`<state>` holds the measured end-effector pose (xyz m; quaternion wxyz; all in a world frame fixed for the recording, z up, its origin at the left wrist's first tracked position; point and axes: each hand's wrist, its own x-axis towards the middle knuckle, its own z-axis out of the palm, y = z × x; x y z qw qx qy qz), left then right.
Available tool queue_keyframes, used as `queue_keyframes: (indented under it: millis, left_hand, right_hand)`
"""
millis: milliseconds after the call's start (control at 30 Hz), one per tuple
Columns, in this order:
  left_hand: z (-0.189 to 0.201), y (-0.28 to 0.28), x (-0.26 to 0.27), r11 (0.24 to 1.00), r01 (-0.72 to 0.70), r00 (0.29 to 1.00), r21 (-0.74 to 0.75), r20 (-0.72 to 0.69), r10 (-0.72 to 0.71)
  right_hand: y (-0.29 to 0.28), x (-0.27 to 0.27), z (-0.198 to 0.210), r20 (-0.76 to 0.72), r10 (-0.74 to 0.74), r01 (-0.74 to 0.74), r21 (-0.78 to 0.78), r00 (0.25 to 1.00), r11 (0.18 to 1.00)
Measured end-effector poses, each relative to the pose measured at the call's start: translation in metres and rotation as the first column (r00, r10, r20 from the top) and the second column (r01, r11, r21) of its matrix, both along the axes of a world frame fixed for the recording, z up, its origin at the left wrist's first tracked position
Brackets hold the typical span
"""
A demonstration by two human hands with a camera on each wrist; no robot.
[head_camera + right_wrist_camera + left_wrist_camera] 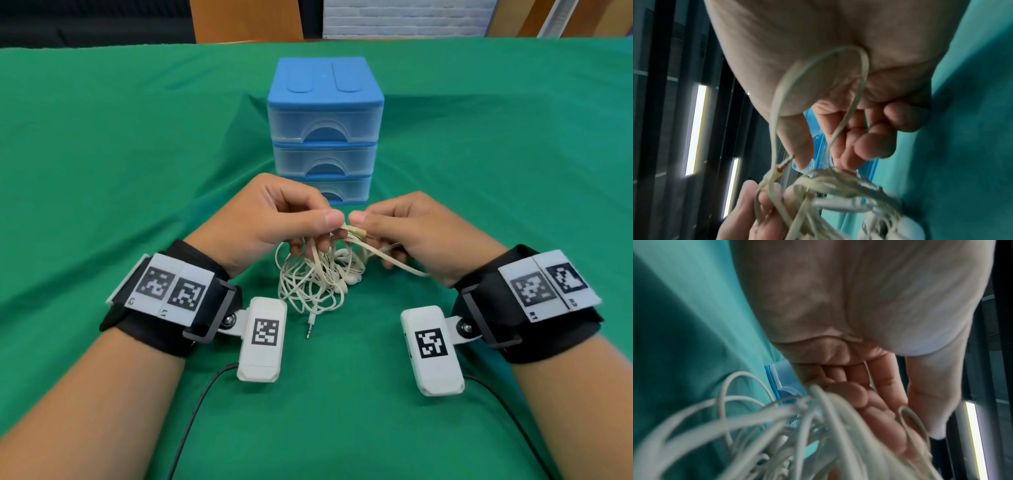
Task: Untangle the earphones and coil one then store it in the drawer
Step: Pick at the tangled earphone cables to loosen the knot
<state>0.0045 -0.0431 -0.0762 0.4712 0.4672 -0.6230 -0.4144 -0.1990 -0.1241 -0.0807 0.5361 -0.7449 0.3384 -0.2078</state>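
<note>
A tangle of off-white earphone cables (317, 277) hangs between my hands just above the green tablecloth, with earbuds in the bundle and a jack plug (310, 327) trailing toward me. My left hand (291, 219) pinches the cables at the top of the tangle; they spill past its fingers (865, 400) as the cable bundle (797, 426). My right hand (387, 222) pinches a flat beige cable at its gold plug (358, 234), and a loop of that flat cable (818, 91) runs under the palm. The blue three-drawer unit (323, 130) stands just behind the hands, drawers closed.
A green cloth (120, 171) covers the whole table. Black wires (202, 404) run from the wrist cameras toward me on both sides. A wooden chair back (246, 20) and a white brick wall stand beyond the far table edge.
</note>
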Motion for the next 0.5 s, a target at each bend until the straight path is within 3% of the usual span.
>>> queue_keyframes:
  millis: [200, 400, 500]
  left_hand:
    - [0.0021, 0.0013, -0.0007, 0.996, 0.084, 0.996, -0.008, 0.030, -0.084]
    - [0.0032, -0.0061, 0.0002, 0.981, -0.179, 0.984, -0.070, -0.037, 0.177]
    - [0.0019, -0.0061, -0.0026, 0.992, -0.084, 0.995, -0.091, 0.049, 0.088]
  right_hand:
    - [0.0061, 0.0040, 0.0034, 0.113, 0.053, -0.052, -0.018, 0.992, 0.999]
    - [0.0019, 0.0040, 0.0035, 0.238, 0.005, 0.013, -0.073, 0.971, 0.997]
    - [-0.0007, 0.0048, 0.0003, 0.300, -0.034, 0.068, -0.104, 0.953, 0.992]
